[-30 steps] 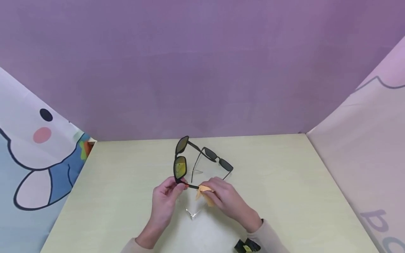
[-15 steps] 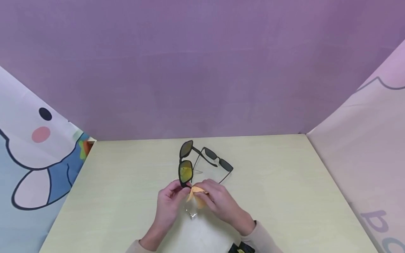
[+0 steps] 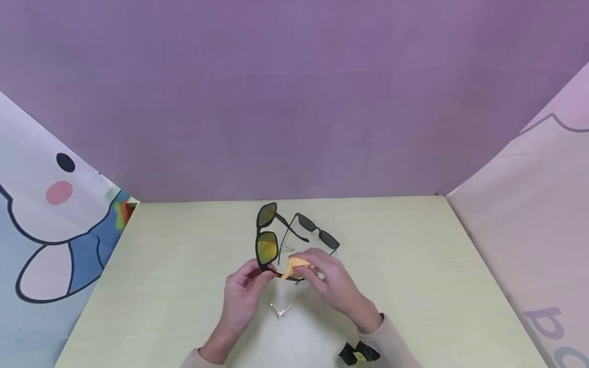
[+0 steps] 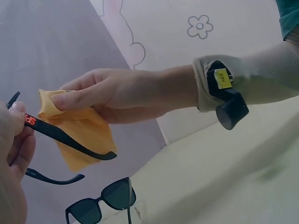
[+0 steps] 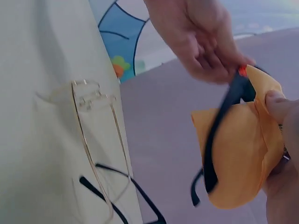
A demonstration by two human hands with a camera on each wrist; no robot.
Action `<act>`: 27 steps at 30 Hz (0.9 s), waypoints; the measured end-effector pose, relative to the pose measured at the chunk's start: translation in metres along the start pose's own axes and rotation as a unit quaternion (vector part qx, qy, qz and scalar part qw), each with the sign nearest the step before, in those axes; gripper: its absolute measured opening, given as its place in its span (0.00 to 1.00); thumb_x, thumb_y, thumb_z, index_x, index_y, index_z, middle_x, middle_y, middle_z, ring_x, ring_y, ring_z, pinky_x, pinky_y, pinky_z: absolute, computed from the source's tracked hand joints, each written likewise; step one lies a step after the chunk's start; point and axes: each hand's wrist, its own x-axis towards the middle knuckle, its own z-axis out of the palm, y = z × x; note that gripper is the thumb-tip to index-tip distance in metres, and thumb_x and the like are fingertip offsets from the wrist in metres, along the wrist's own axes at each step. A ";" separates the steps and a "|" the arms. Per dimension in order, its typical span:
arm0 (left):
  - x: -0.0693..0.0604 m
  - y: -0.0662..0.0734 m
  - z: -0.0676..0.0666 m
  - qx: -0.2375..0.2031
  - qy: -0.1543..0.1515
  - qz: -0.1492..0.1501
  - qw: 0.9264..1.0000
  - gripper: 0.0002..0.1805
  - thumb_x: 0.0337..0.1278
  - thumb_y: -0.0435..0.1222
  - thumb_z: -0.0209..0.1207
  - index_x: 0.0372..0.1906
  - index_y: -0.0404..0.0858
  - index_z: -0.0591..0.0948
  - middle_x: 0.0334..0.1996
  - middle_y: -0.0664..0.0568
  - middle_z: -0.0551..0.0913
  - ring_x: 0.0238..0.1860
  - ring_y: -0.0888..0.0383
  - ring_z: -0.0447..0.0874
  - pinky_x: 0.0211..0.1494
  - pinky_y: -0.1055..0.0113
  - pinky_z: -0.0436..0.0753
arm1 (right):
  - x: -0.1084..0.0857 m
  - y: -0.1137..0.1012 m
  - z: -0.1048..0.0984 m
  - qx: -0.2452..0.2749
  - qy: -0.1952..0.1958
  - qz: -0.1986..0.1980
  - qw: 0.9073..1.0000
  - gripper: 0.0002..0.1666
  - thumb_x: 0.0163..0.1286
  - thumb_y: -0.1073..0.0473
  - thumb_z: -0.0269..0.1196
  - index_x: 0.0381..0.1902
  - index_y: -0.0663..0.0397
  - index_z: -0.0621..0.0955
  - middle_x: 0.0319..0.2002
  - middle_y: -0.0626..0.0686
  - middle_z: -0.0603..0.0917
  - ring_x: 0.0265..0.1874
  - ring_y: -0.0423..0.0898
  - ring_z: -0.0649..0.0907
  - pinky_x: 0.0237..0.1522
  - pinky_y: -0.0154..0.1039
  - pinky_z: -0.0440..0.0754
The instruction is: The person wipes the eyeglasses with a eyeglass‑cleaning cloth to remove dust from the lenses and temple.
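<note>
Two pinch grips: left hand (image 3: 242, 291) is clamping the yellow-lens sunglasses (image 3: 267, 247) at one temple's hinge end, lenses extending beyond the fingertips; right hand (image 3: 332, 282) is pinching an orange cloth (image 3: 292, 267) alongside that temple, contact unclear. Dark-lens pair (image 3: 329, 239) is lying beyond, on the table (image 3: 391, 245).

Black sunglasses (image 3: 267, 248) with yellowish lenses are held sideways, temples (image 4: 71, 139) unfolded, an orange cloth (image 3: 294, 264) beside one.
</note>
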 end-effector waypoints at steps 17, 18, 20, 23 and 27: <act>-0.007 0.002 0.000 -0.013 -0.214 0.023 0.976 0.04 0.63 0.21 0.61 0.41 0.25 0.82 0.37 0.36 0.85 0.42 0.65 0.84 0.46 0.69 0.87 | 0.023 0.040 -0.004 0.014 0.149 0.139 0.979 0.19 0.78 0.69 0.58 0.63 0.60 0.81 0.47 0.60 0.89 0.32 0.41 0.83 0.29 0.30 0.80; -0.008 0.003 0.000 -0.013 -0.225 0.030 0.974 0.04 0.63 0.21 0.61 0.42 0.26 0.82 0.37 0.34 0.85 0.43 0.65 0.84 0.46 0.69 0.87 | 0.021 0.040 -0.003 0.019 0.141 0.141 0.980 0.19 0.78 0.70 0.57 0.63 0.60 0.81 0.48 0.60 0.89 0.32 0.40 0.82 0.29 0.30 0.79; -0.008 0.004 0.001 -0.011 -0.235 0.038 0.971 0.04 0.64 0.21 0.61 0.42 0.27 0.82 0.36 0.35 0.85 0.42 0.65 0.83 0.45 0.69 0.87 | 0.019 0.040 -0.002 0.029 0.132 0.148 0.980 0.19 0.76 0.72 0.56 0.61 0.60 0.82 0.46 0.59 0.89 0.29 0.38 0.80 0.26 0.29 0.76; -0.009 0.004 -0.001 -0.008 -0.240 0.034 0.970 0.04 0.64 0.22 0.61 0.42 0.26 0.81 0.36 0.35 0.84 0.42 0.65 0.83 0.45 0.70 0.87 | 0.017 0.040 -0.001 0.033 0.136 0.148 0.979 0.19 0.74 0.75 0.56 0.57 0.60 0.82 0.37 0.58 0.87 0.19 0.35 0.71 0.17 0.29 0.68; -0.010 0.005 -0.001 -0.001 -0.235 0.026 0.972 0.03 0.65 0.22 0.60 0.41 0.25 0.81 0.36 0.34 0.84 0.43 0.65 0.83 0.47 0.70 0.86 | 0.016 0.039 0.003 -0.011 0.151 0.129 0.980 0.16 0.71 0.77 0.57 0.53 0.63 0.82 0.34 0.60 0.88 0.13 0.29 0.65 0.12 0.27 0.64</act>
